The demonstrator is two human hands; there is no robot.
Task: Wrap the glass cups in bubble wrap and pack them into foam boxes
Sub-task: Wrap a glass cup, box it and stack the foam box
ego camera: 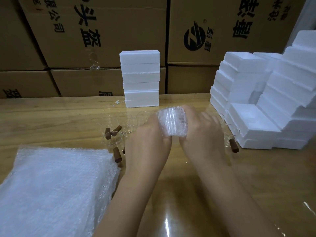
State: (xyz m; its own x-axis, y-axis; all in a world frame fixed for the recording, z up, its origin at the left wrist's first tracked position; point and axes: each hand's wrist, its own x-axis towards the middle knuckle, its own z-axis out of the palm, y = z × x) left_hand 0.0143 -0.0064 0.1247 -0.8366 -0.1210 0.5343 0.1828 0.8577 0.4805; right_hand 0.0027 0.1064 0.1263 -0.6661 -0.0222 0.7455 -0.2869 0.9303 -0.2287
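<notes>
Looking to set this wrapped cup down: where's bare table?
Bare: the table's near right, below the open foam boxes; also far left, between cartons and bubble wrap stack. Crowded: glass cups either side of the wrapped cup.

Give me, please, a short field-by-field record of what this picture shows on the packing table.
held item: clear bubble-wrapped bundle, between both hands
left hand: grips the bundle's left side
right hand: grips its right side
unwrapped: clear glass cups with brown wooden handles, on the wooden table
wrap supply: stack of bubble-wrap sheets, near left
boxes: white foam boxes stacked at centre back, more at right
</notes>
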